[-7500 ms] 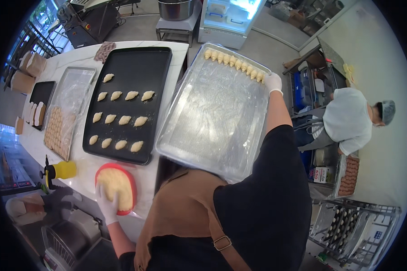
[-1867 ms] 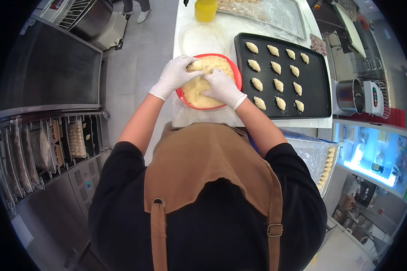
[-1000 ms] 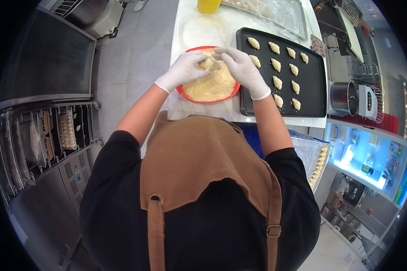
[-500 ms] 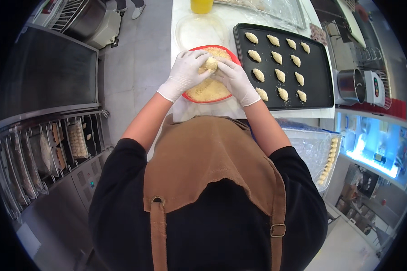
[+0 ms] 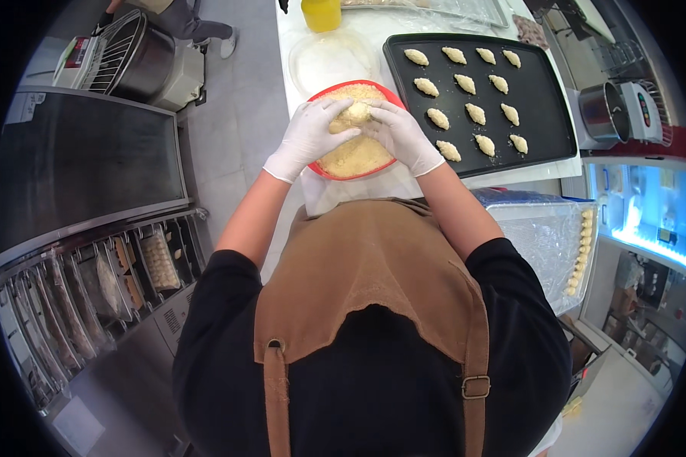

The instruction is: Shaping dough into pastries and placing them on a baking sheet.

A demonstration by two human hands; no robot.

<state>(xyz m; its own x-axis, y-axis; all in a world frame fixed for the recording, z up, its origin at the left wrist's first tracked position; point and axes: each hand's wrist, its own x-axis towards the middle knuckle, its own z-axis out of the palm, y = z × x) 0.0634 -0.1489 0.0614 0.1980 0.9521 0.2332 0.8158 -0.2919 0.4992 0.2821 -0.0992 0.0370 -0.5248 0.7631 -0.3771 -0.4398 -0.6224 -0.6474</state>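
Note:
White gloves cover both of my hands. Between the fingertips of my left hand and my right hand is a pale, crumb-coated piece of dough. Both sets of fingers are curled around it from either side. Directly below lies a red-rimmed bowl of pale yellow crumbs, partly hidden by my hands. To its right a black baking tray carries several spindle-shaped, crumb-coated dough pieces in rows, with a few loose crumbs around them.
Behind the bowl sit a clear, round-cornered plastic lid or container and a yellow tub. At right, a plastic-covered tray holds a line of dough balls. A tray rack and mixer stand left; another person's leg shows beyond.
The view has shifted slightly. My fingers have moved a little around the dough piece, which stays over the bowl. At far left, more of the other person has come into view.

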